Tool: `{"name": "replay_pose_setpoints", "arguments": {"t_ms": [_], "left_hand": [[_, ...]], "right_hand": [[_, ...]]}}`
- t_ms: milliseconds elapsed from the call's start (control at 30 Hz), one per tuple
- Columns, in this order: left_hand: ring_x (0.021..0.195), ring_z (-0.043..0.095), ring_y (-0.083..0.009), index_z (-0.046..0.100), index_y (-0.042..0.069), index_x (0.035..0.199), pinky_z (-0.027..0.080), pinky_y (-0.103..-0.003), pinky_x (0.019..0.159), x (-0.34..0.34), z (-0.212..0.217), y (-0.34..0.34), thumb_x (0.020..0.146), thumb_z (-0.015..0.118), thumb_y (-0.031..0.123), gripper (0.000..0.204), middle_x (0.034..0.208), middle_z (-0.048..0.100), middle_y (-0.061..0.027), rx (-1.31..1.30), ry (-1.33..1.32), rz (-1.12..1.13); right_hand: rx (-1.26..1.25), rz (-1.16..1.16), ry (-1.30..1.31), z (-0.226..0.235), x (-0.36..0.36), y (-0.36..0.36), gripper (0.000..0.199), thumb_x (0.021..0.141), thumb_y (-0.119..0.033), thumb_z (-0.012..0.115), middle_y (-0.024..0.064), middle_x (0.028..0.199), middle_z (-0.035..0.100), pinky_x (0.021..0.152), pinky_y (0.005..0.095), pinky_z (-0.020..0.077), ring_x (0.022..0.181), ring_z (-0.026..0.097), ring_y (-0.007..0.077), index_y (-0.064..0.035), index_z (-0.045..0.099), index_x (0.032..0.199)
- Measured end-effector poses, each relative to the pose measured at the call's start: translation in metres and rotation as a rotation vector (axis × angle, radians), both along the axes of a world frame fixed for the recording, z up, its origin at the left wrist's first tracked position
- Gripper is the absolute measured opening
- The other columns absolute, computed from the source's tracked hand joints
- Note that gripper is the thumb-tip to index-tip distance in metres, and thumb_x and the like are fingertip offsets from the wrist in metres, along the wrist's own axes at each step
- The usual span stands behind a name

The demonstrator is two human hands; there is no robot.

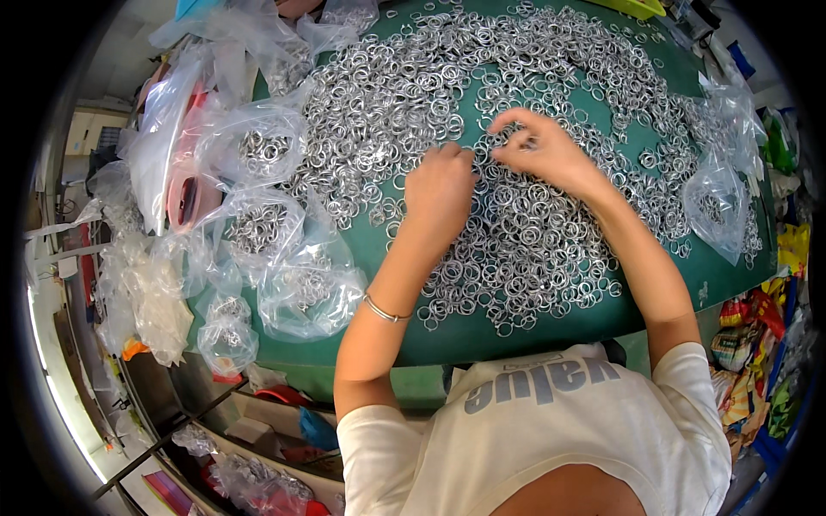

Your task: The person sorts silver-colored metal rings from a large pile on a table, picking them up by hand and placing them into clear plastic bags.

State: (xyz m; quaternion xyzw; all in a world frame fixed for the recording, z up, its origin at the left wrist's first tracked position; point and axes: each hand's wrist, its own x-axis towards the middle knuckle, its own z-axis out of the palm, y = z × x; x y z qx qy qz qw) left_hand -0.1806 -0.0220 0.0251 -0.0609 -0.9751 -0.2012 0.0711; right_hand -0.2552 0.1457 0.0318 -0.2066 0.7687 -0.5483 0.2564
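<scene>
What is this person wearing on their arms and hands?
Both forearms are bare, with no gloves on the left hand or the right hand. A thin silver metal bangle circles the left wrist. Short white T-shirt sleeves cover the upper arms.

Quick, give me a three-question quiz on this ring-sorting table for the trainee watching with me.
1. True or false: both hands are down in the heap of metal rings on the green table.
2. Which wrist wears the thin bracelet? A) left B) right C) neither
3. On which side of the table do most of the clear plastic bags holding rings lie?

Key
1. True: the left hand and the right hand meet in the rings, fingertips close together.
2. A
3. The person's left; one more bag lies at the right.
</scene>
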Motion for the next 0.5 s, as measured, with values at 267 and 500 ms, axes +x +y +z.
{"name": "replay_pose_setpoints", "arguments": {"t_ms": [267, 500], "left_hand": [[0.078, 0.060, -0.0283, 0.065, 0.009, 0.085, 0.048, -0.038, 0.066, 0.001, -0.001, -0.012, 0.075, 0.063, 0.009, 0.010, 0.083, 0.063, -0.0082, 0.038, 0.070, 0.136], [0.076, 0.059, -0.0297, 0.065, 0.007, 0.087, 0.046, -0.037, 0.066, 0.018, 0.005, -0.028, 0.076, 0.063, 0.008, 0.011, 0.087, 0.061, -0.0091, 0.078, 0.100, 0.317]], "right_hand": [[0.295, 0.185, 0.547, -0.006, -0.015, -0.014, 0.017, 0.076, -0.010, 0.069, 0.0024, 0.068, 0.056, 0.059, 0.0284, 0.0453, 0.064, 0.054, 0.0100, -0.0033, 0.065, 0.091], [-0.847, 0.146, -0.833, -0.007, -0.006, 0.029, 0.032, 0.090, -0.023, 0.054, 0.0100, 0.084, 0.058, 0.029, 0.0122, 0.0293, 0.051, 0.049, 0.0060, 0.0030, 0.052, 0.109]]}}
